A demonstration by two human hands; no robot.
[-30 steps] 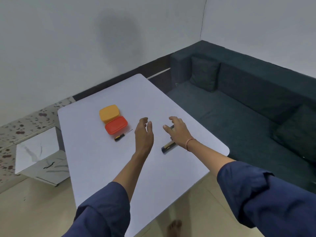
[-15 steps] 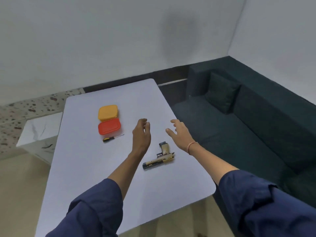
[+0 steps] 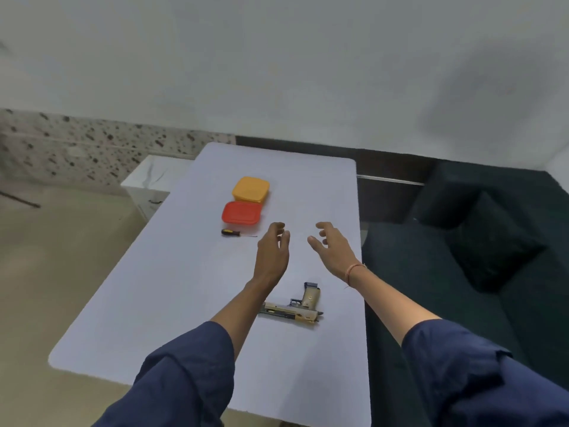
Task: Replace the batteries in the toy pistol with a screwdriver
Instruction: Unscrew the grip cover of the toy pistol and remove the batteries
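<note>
The toy pistol (image 3: 303,303) lies flat on the white table (image 3: 172,303), near its right edge, with bare tabletop to its left. The left hand (image 3: 272,251) and right hand (image 3: 334,248) hover beyond it, fingers loosely curled, holding nothing. The screwdriver (image 3: 235,233) lies just left of the left hand.

One wide-angle camera sits on the person's head and looks forward and down along the length of the counter (image 3: 184,288). Both sleeves (image 3: 184,380) enter at the bottom edge, close to the lens, with the left hand (image 3: 272,254) and right hand (image 3: 334,248) mid-frame. The wall (image 3: 277,72) fills the top, with the floor (image 3: 61,272) on the left and a sofa (image 3: 446,272) on the right.
</note>
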